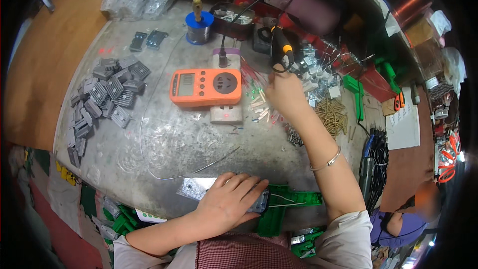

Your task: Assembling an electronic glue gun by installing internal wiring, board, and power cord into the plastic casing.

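My left hand (231, 197) lies palm down, fingers stretched out over a dark grey case part (260, 203), pressing it at a green plastic housing (272, 221). Pale wires (286, 201) run from it along the housing's arm. A shiny metallic strip (195, 188) shows beside that hand's left side. Further off, my right hand (288, 89) is closed at the lower end of an upright black tool with orange bands (281, 42). Its fingertips are mostly hidden, so what they hold is unclear. Small red and green lamps with leads (259, 100) lie just left of it.
An orange socket meter (206, 87) rests on a power strip (226, 115). Grey ribbed cases (107, 87) are piled left. Solder wire curls from a blue spool (199, 27). Brass screws (331, 114), metal pieces and a soldering iron (367, 169) lie right. Another person (406, 224) sits at lower right.
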